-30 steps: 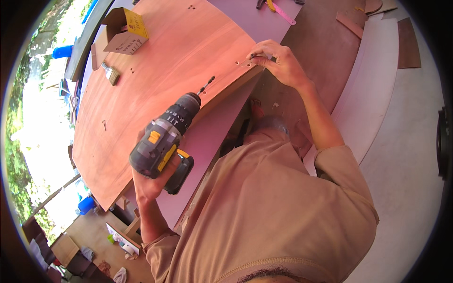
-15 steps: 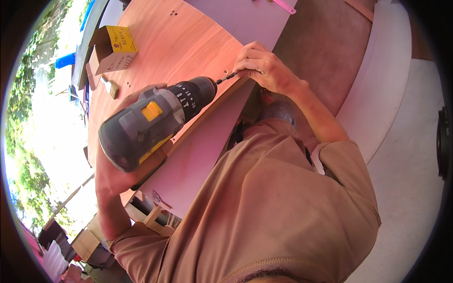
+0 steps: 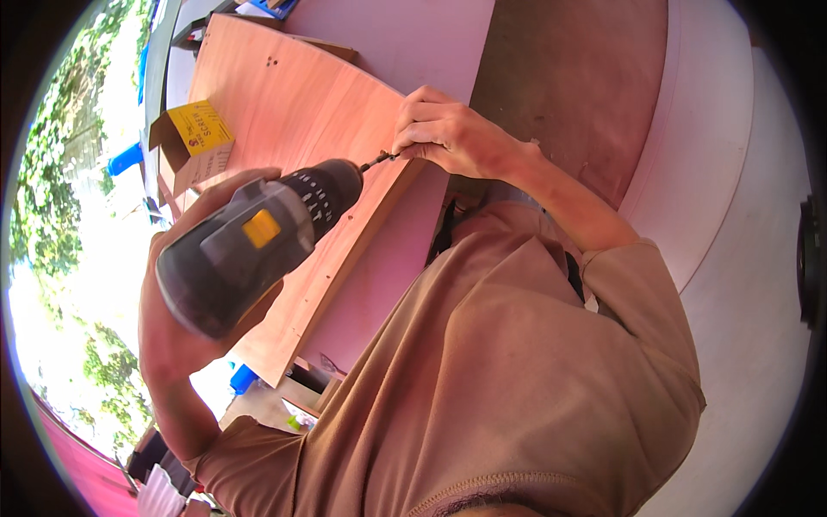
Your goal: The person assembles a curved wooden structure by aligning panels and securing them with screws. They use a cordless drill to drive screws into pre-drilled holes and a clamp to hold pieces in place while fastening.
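Note:
A dark grey cordless drill point(image 3: 250, 241) with an orange-yellow switch lies in my left hand point(image 3: 177, 340), its fingers wrapped round the grip below the body. The drill bit point(image 3: 376, 161) points up and right, level with the near edge of a reddish wooden board point(image 3: 293, 108). My right hand point(image 3: 441, 133) is pinched at the tip of the bit, by the board's right corner. What small thing sits between those fingertips is hidden. Several small dark holes or screw heads dot the board along its near edge.
An open yellow and white cardboard box point(image 3: 200, 142) stands on the board's left side. Under the board is a pale pinkish panel point(image 3: 379, 258). A blue object point(image 3: 244, 379) shows below the board's lower corner. A curved white surface point(image 3: 698, 146) runs along the right.
The view has shifted, and more of the board's lower corner shows. Both hands and the drill sit further left in the picture. The brush by the box is out of sight.

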`<state>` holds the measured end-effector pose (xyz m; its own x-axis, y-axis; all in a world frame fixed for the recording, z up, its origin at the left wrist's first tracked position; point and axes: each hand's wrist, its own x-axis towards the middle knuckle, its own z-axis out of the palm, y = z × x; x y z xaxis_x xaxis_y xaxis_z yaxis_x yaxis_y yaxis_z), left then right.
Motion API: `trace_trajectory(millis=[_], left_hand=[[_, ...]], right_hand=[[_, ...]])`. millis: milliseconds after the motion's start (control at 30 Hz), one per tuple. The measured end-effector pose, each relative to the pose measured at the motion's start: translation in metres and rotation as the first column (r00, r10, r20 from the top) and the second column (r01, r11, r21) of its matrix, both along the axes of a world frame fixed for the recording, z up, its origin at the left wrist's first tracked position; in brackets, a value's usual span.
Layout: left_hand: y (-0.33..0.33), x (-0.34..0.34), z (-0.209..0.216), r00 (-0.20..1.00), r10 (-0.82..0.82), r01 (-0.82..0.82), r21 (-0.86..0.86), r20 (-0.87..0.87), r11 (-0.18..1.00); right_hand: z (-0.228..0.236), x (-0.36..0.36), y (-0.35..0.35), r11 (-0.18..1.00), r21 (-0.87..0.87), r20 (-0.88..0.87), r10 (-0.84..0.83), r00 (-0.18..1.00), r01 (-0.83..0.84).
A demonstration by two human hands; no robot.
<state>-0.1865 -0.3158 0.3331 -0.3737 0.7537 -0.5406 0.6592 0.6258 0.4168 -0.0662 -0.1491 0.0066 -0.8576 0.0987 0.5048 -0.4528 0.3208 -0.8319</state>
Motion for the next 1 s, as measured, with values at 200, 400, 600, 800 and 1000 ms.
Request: trace_trajectory(millis=[200,400,600,800,1000], left_hand=[[0.004,-0.001,0.001,0.998,0.062,-0.063,-0.044,-0.004,0.997],[0.009,-0.005,0.004,0.992,0.118,-0.114,-0.081,0.043,0.990],[0.013,-0.007,0.001,0.994,0.100,-0.097,-0.071,0.037,0.993],[0.018,-0.012,0.004,0.994,0.098,-0.092,-0.117,0.048,0.989],[0.024,-0.008,0.000,0.997,0.072,-0.068,-0.097,0.041,0.993]], right_hand=[[-0.001,-0.001,0.000,1.000,-0.002,0.013,0.003,1.000,-0.003],[-0.002,-0.002,0.002,1.000,-0.005,0.019,0.007,1.000,-0.007],[-0.005,-0.004,0.001,1.000,-0.029,-0.004,0.009,1.000,-0.010],[-0.007,-0.006,0.001,0.999,-0.043,-0.030,0.012,0.999,-0.014],[-0.009,-0.004,0.000,0.998,-0.063,-0.026,0.010,1.000,-0.011]])
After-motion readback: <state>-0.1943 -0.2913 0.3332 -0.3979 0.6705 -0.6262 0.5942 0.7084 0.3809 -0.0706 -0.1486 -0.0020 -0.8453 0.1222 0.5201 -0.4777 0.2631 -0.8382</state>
